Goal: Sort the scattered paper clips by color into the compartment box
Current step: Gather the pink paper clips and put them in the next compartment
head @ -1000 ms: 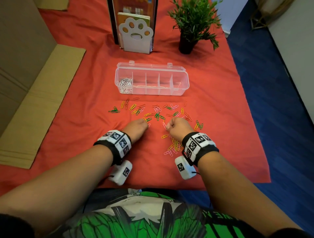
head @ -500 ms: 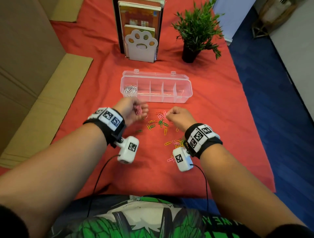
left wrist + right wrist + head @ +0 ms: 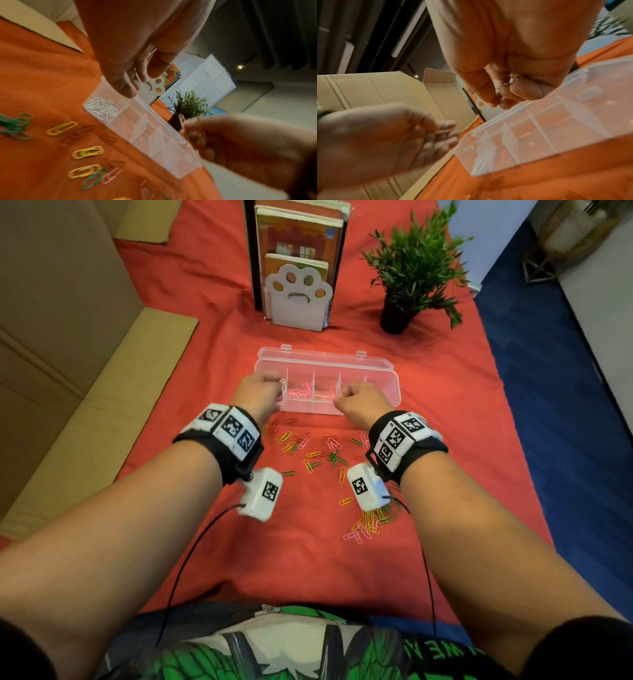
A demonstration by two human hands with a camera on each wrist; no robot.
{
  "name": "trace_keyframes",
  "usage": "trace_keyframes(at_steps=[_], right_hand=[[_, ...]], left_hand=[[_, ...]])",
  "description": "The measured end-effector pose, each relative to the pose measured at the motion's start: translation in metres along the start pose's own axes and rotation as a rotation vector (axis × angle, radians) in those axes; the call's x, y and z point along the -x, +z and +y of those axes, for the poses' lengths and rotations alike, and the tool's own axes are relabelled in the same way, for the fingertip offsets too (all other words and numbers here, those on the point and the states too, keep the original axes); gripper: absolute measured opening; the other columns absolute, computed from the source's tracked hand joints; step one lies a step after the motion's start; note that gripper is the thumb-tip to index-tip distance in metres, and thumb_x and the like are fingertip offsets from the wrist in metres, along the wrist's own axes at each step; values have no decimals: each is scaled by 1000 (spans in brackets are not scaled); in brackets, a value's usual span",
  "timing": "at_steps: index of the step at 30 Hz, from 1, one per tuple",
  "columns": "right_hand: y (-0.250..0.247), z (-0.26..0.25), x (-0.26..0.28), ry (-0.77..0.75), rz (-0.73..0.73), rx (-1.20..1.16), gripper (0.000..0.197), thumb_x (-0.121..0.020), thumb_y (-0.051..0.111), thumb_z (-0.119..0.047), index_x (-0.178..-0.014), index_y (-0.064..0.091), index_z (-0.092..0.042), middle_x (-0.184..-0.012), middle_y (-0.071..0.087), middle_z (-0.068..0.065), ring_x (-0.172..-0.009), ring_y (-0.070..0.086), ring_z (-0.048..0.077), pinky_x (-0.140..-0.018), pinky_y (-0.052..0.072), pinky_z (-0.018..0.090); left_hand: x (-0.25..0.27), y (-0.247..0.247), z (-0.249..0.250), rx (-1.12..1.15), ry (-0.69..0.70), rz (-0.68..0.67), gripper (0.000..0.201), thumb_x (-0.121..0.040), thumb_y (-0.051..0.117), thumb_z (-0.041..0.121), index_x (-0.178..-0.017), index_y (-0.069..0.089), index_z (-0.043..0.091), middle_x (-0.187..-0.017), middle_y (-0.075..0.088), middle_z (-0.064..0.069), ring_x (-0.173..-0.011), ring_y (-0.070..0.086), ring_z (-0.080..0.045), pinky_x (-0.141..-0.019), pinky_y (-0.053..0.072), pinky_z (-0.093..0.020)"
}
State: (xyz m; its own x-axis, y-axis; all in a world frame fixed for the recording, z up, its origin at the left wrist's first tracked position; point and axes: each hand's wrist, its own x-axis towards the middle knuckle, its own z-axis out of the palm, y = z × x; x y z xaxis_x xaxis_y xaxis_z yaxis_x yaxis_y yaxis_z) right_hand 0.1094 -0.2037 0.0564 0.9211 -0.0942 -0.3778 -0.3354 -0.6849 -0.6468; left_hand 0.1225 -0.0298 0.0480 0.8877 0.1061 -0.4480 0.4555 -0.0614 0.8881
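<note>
The clear compartment box [image 3: 383, 373] lies open on the red cloth. White clips [image 3: 102, 108] fill its leftmost compartment and pink clips [image 3: 302, 391] lie in the second. My left hand [image 3: 270, 385] hovers over the box's left end, fingers hanging loose [image 3: 128, 92] with nothing plainly between them. My right hand [image 3: 342, 397] is at the box's front wall near the middle. Its curled fingers [image 3: 522, 92] grip a few pinkish paper clips [image 3: 513, 78]. Yellow, green, pink and red clips [image 3: 318, 453] lie scattered in front of the box.
A second pile of clips [image 3: 370, 522] sits under my right wrist. Behind the box stand a paw-shaped bookend with books [image 3: 298, 299] and a potted plant [image 3: 407, 275]. Cardboard [image 3: 68, 371] borders the cloth on the left, and blue floor [image 3: 565, 405] lies to the right.
Both hands moved forward from the scattered clips to the box. The pink clips my left hand carried half a second ago now lie in the second compartment.
</note>
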Motion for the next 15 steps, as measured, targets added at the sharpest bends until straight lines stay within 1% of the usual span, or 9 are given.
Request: trace_keyframes(at_steps=[3, 4, 5, 7, 9, 10, 11, 13, 15], right_hand=[[6, -23, -20, -9, 37, -36, 27, -87, 46, -16, -61, 42, -21, -61, 47, -3, -61, 47, 16, -62, 44, 28], [10, -32, -27, 4, 37, -75, 25, -85, 45, -14, -61, 43, -21, -61, 48, -1, -61, 49, 18, -67, 49, 32], [14, -39, -33, 15, 28, -134, 25, -85, 43, -10, -62, 44, -20, -62, 49, 1, -62, 52, 21, -74, 53, 38], [22, -51, -43, 27, -29, -210, 25, -86, 39, -2, -68, 49, -16, -64, 50, 3, -72, 56, 25, -86, 52, 45], [24, -58, -45, 15, -115, -192, 22, -88, 40, 0, -93, 59, -11, -71, 49, -3, -88, 54, 24, -94, 49, 44], [24, -59, -47, 5, -135, -189, 30, -88, 43, -1, -112, 59, -9, -75, 49, -5, -92, 52, 23, -96, 50, 44], [22, -58, -48, -11, -126, -185, 37, -87, 45, -3, -122, 57, -8, -79, 50, -6, -93, 52, 21, -96, 50, 44], [17, -54, -45, -31, -33, -179, 35, -86, 46, -3, -118, 61, -8, -88, 56, 0, -90, 54, 21, -93, 52, 43], [13, -47, -33, -24, 36, -227, 29, -84, 42, 4, -89, 65, -14, -87, 60, 5, -82, 59, 23, -81, 55, 42]], left_hand=[[4, -13, -32, -136, 57, 45, 22, -82, 49, 1, -84, 63, 17, -85, 68, -13, -73, 53, -17, -74, 43, -32], [6, -16, -41, -174, 64, 44, 19, -83, 51, 1, -86, 63, 16, -86, 67, -15, -77, 52, -17, -76, 43, -33], [7, -20, -48, -217, 77, 42, 17, -84, 53, 2, -87, 64, 14, -82, 65, -12, -78, 51, -17, -76, 44, -33], [11, -26, -59, -313, 104, 36, 15, -85, 55, 2, -92, 66, 10, -77, 61, -3, -73, 54, -14, -74, 45, -30], [15, -31, -67, -402, 129, 13, 16, -84, 57, 4, -94, 68, 11, -77, 62, 0, -64, 53, -11, -66, 44, -22], [17, -33, -69, -456, 133, 1, 17, -84, 57, 5, -95, 69, 10, -79, 63, 0, -63, 52, -9, -61, 42, -20], [19, -34, -72, -502, 136, -1, 17, -84, 58, 6, -96, 70, 10, -82, 64, -1, -66, 54, -10, -59, 41, -17], [22, -34, -74, -572, 145, -5, 18, -83, 59, 7, -96, 71, 12, -89, 70, -4, -78, 62, -15, -66, 42, -18], [25, -30, -73, -642, 168, -34, 19, -82, 60, 8, -97, 72, 12, -98, 73, -7, -92, 66, -20, -77, 43, -18]])
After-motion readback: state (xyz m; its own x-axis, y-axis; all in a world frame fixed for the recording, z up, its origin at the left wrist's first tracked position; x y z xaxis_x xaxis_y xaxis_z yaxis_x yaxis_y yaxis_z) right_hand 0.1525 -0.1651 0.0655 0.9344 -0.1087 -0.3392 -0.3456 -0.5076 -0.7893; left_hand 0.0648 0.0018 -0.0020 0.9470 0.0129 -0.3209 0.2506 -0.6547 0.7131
